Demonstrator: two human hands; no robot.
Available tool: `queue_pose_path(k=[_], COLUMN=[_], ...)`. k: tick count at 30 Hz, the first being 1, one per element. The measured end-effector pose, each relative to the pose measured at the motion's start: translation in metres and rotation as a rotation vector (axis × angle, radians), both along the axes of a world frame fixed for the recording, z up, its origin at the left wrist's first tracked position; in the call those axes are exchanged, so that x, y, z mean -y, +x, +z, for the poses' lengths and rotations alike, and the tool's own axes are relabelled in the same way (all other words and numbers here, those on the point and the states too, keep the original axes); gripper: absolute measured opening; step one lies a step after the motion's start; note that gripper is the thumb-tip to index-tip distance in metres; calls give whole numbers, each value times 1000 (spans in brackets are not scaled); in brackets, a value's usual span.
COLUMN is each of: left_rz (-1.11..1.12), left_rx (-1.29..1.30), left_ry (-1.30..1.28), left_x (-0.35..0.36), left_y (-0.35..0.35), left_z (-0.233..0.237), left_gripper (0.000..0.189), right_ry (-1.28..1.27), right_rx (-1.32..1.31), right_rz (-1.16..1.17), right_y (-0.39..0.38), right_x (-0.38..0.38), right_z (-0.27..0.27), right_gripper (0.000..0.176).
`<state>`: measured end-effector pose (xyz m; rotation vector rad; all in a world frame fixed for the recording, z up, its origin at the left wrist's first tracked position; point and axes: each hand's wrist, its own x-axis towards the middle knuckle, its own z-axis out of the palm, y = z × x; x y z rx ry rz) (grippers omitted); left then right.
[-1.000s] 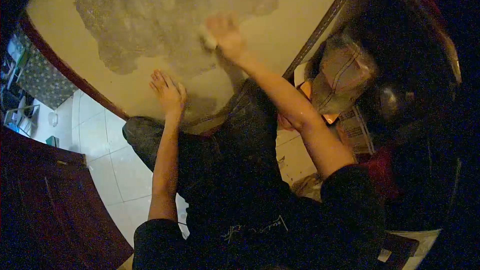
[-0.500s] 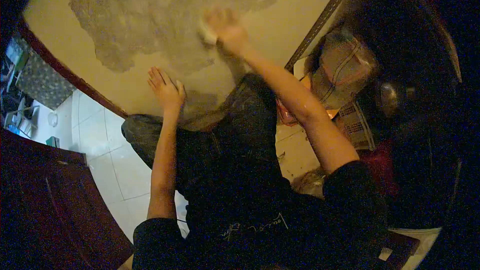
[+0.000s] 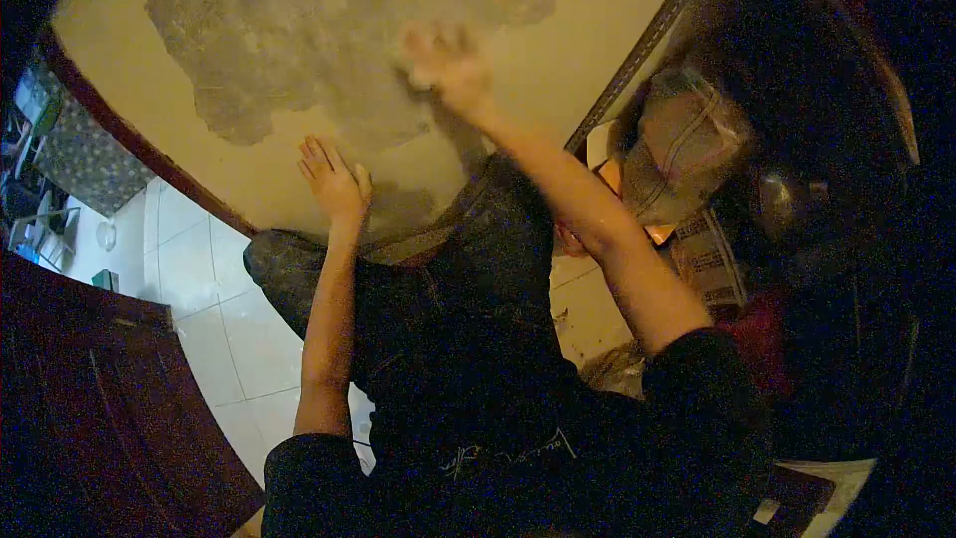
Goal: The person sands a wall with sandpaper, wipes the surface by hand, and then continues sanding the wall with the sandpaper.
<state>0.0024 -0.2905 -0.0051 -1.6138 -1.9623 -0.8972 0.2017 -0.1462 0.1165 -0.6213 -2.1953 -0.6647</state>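
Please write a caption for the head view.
Blurred right hand on the grey bare patch; left hand flat on the yellow wall below.

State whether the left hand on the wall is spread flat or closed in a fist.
Spread flat: the left hand lies palm-down on the wall, fingers extended and slightly apart, holding nothing.

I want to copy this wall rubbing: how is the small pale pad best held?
Hold its back and edges, coming from the room side, as the right hand does: the pale pad seems flat against the wall, so only those parts are free.
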Motion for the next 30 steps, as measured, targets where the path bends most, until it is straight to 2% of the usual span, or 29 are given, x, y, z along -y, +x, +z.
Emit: queue_pose_path(k=[1,2,4,6,8,10,13,15,17,19,20,22,24,26,27,29,30], left_rz=[-13,-23,-27,-23,-37,-12,7,5,-1,-2,-1,11,12,-6,-11,-29,-30], left_rx=[3,4,10,30,7,2,-7,-11,-7,-15,-16,0,23,3,0,23,25], left_ry=[0,8,15,10,37,26,47,78,58,43,16,5,-54,-12,-20,32,33], left_x=[1,-1,-1,-6,-3,-1,-3,-5,-3,-2,-2,-7,5,-1,-2,-2,-1], left_y=[-1,-4,-9,-9,-7,-4,-3,-4,-4,-6,-7,-8,-4,-4,-4,-2,-1], left_z=[0,2,-5,-4,-3,-1,-4,-2,-1,-2,1,3,-3,2,2,2,1], left_gripper=[76,75,75,75,73,72,71,70,72,73,74,75,76,78,78,79,79], right_ry=[-79,-70,32,-63,217,135,155,61,24,115,120,74,55,115,107,75,100], right_rx=[214,208,341,403,198,-210,-339,-381,246,411,406,382,-79,-200,-202,-425,-337], right_rz=[-27,-30,235,183,-140,12,-98,-153,-398,-10,-12,-198,-29,-224,-230,-176,-178], right_y=[-2,3,17,20,31,30,27,6,2,17,20,26,33,36,34,19,9], right_x=[-4,-1,4,0,-8,-12,1,9,13,6,4,-8,-6,-25,-24,-19,-15], right_z=[-29,-34,-34,-8,25,57,70,31,-28,-60,-53,-39,23,52,57,64,48], right_gripper=[67,67,65,62,72,64,65,65,69,68,68,64,56,53,53,53,56])
